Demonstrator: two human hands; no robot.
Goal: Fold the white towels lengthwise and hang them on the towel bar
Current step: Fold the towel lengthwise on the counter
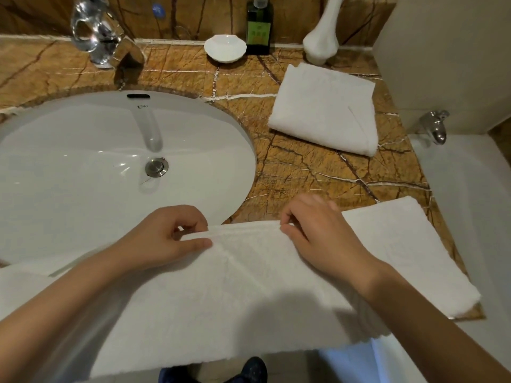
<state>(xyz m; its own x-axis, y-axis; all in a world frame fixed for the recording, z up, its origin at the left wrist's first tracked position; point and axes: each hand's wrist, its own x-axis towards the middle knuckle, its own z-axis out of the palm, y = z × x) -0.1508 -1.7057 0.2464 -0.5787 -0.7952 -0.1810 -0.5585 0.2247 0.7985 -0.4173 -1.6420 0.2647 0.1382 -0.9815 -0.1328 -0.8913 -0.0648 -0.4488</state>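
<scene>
A long white towel (pixel 249 294) lies spread across the front edge of the vanity, partly over the sink rim and hanging off toward me. My left hand (pixel 166 239) pinches its far edge between thumb and fingers near the sink. My right hand (pixel 318 230) pinches the same far edge a little to the right. A second white towel (pixel 323 109) lies folded on the counter at the back right. No towel bar is in view.
A white oval sink (pixel 83 167) with a chrome faucet (pixel 102 37) fills the left. On the brown marble counter (pixel 318 178) stand a white dish (pixel 225 48), a dark green bottle (pixel 258 26) and a white vase (pixel 322 40). A white bathtub with a chrome tap (pixel 435 125) lies to the right.
</scene>
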